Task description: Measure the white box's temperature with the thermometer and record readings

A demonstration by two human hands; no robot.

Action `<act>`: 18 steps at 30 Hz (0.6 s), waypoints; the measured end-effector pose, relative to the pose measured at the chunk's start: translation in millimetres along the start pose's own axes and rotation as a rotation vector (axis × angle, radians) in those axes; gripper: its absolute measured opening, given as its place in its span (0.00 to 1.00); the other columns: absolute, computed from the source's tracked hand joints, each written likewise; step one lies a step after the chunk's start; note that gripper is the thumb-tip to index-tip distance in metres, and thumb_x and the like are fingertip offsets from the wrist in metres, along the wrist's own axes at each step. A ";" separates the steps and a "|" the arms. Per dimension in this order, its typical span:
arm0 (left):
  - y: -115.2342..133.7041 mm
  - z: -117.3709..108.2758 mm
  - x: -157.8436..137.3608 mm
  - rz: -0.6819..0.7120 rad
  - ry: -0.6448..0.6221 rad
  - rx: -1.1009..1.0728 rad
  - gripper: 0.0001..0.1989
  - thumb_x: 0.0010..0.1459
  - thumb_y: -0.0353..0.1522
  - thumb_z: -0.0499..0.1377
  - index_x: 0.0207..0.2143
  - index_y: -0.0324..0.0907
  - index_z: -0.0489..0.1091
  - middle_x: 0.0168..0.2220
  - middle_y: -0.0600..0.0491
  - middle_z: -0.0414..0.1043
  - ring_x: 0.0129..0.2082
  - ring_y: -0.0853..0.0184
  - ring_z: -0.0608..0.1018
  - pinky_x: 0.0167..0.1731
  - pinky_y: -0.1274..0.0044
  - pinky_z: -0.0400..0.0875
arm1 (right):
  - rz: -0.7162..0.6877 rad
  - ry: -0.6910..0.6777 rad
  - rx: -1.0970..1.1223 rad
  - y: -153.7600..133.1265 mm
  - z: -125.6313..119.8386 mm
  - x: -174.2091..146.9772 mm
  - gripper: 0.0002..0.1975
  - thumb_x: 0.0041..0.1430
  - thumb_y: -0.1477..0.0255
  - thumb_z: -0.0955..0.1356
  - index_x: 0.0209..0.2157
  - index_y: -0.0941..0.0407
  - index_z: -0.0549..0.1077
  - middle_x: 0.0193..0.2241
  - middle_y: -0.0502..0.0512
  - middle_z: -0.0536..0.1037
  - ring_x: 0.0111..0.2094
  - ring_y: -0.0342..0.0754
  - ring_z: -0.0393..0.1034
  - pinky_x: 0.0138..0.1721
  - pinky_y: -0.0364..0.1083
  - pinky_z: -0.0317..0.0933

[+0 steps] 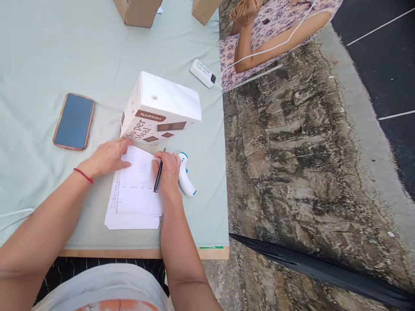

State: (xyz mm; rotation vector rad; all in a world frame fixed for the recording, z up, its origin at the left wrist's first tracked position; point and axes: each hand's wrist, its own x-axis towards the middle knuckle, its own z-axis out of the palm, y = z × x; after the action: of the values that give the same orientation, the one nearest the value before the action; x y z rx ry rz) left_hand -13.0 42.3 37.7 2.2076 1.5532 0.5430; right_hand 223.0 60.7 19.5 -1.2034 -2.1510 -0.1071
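Printed paper sheets (138,201) lie in a loose stack in front of me on the cloth-covered table. My left hand (108,156) rests at their upper left edge, thumb apart from the fingers, with its fingertips by the foot of a white box (170,99) marked "NutriMotion". A black pen (158,176) is gripped in my right hand (167,166), which lies along the right side of the sheets. The pen slants across the paper. Just right of that hand is a white and blue handheld thermometer (186,176), lying on its side.
A phone (74,122) with a dark screen lies to the left. Near the right table edge is a white device (203,73) with a cable. Cardboard boxes (138,13) stand at the back. Another person's arm (275,47) is beyond the edge, above rough stone ground.
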 end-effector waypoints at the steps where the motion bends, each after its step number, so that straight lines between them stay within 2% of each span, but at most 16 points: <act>1: 0.7 -0.8 0.0 -0.014 -0.007 0.009 0.27 0.59 0.32 0.61 0.60 0.40 0.62 0.50 0.49 0.72 0.45 0.61 0.77 0.34 0.73 0.65 | -0.018 0.019 -0.013 -0.2 -1.2 0.5 0.10 0.64 0.70 0.59 0.43 0.54 0.68 0.38 0.55 0.74 0.43 0.54 0.67 0.60 0.59 0.50; 3: 2.9 -2.0 -0.2 -0.053 -0.029 0.044 0.25 0.60 0.33 0.60 0.59 0.40 0.63 0.48 0.49 0.73 0.45 0.59 0.77 0.33 0.73 0.63 | -0.051 0.060 -0.023 -2.5 -5.8 0.2 0.12 0.65 0.70 0.59 0.48 0.55 0.67 0.42 0.58 0.74 0.45 0.55 0.67 0.58 0.59 0.53; 5: 5.3 -2.7 -0.5 -0.094 -0.055 0.078 0.22 0.61 0.35 0.60 0.56 0.41 0.66 0.47 0.49 0.74 0.45 0.59 0.77 0.32 0.73 0.62 | -0.088 0.055 -0.027 -7.3 -11.4 -2.2 0.13 0.67 0.70 0.60 0.50 0.56 0.67 0.42 0.59 0.74 0.43 0.55 0.67 0.50 0.55 0.58; 7: 6.6 -3.5 -0.9 -0.121 -0.070 0.086 0.19 0.61 0.37 0.60 0.54 0.41 0.68 0.45 0.49 0.75 0.44 0.59 0.77 0.31 0.73 0.60 | -0.133 -0.022 -0.042 -13.6 -14.9 -6.2 0.13 0.67 0.72 0.60 0.51 0.57 0.68 0.37 0.57 0.74 0.40 0.53 0.67 0.45 0.52 0.59; 11: 5.1 -7.4 -1.5 -0.137 -0.049 -0.006 0.12 0.57 0.35 0.61 0.43 0.41 0.69 0.38 0.52 0.75 0.37 0.62 0.76 0.28 0.74 0.58 | -0.204 -0.213 -0.102 -23.6 -13.3 -14.7 0.18 0.66 0.80 0.58 0.53 0.58 0.70 0.34 0.56 0.73 0.38 0.52 0.67 0.44 0.51 0.57; 13: 2.8 -8.9 -1.4 -0.195 0.047 -0.094 0.06 0.55 0.31 0.59 0.36 0.41 0.68 0.33 0.53 0.73 0.33 0.62 0.75 0.28 0.73 0.58 | -0.221 -0.259 -0.121 -23.6 -13.6 -17.2 0.21 0.67 0.80 0.57 0.55 0.56 0.71 0.34 0.56 0.72 0.38 0.51 0.66 0.44 0.50 0.57; 15: -0.2 -7.9 -0.3 -0.307 0.221 -0.169 0.03 0.53 0.29 0.57 0.33 0.41 0.66 0.31 0.53 0.71 0.33 0.62 0.74 0.29 0.72 0.59 | -0.185 -0.232 -0.121 -18.4 -19.0 -18.5 0.22 0.68 0.78 0.57 0.59 0.54 0.69 0.36 0.56 0.71 0.40 0.52 0.66 0.45 0.51 0.58; 16: -2.2 -6.1 0.9 -0.357 0.324 -0.203 0.05 0.52 0.28 0.56 0.34 0.41 0.65 0.31 0.52 0.71 0.34 0.61 0.74 0.30 0.72 0.61 | -0.128 -0.194 -0.122 -13.9 -24.0 -19.0 0.22 0.68 0.76 0.58 0.61 0.54 0.67 0.38 0.57 0.71 0.42 0.52 0.66 0.46 0.51 0.58; 18: -8.2 0.2 4.8 -0.390 0.520 -0.286 0.10 0.51 0.27 0.55 0.38 0.40 0.65 0.38 0.49 0.72 0.37 0.60 0.75 0.35 0.70 0.66 | 0.076 -0.110 -0.159 -2.3 -37.0 -20.2 0.25 0.64 0.70 0.62 0.63 0.55 0.65 0.45 0.60 0.70 0.47 0.55 0.65 0.49 0.54 0.59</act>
State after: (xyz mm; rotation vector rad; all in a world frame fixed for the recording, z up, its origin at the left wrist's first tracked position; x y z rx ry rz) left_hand -17.9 49.4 33.7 1.5640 1.9459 1.1891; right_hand 247.1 30.9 37.0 -1.4105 -2.2224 -0.1861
